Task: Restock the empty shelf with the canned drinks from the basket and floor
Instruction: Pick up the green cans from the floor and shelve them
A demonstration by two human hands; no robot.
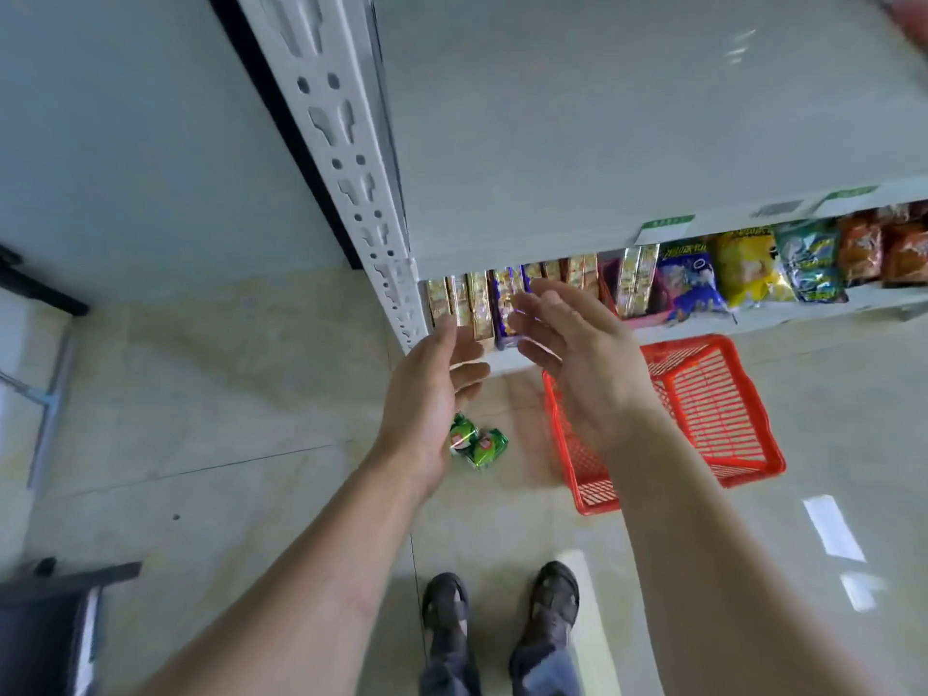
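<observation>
Both forearms reach out from the viewer, and each ends in an empty grip: the left hand has loose, slightly bent fingers holding nothing, and the right hand is spread flat with its palm turned toward the left one, also holding nothing. Above and beyond both grips spreads the empty shelf, a wide bare white board with no can visible on it apart from a blurred reddish shape at the far top right corner that cannot be identified. Below the right grip and a little to its right lies the red basket on the floor; the part of its mesh bottom that shows holds no cans, though the right forearm hides a portion of it. Just under the empty board, beyond the fingertips of both hands, a lower shelf carries snack packets and boxed goods. Directly beneath the left grip, close to its wrist in the view, two green cans lie on their sides on the floor, touching each other. As a judgement, restocking is barely begun or between trips: the shelf in view is still bare, the basket looks emptied, and at least these two cans remain to be picked up and set on the board above.
</observation>
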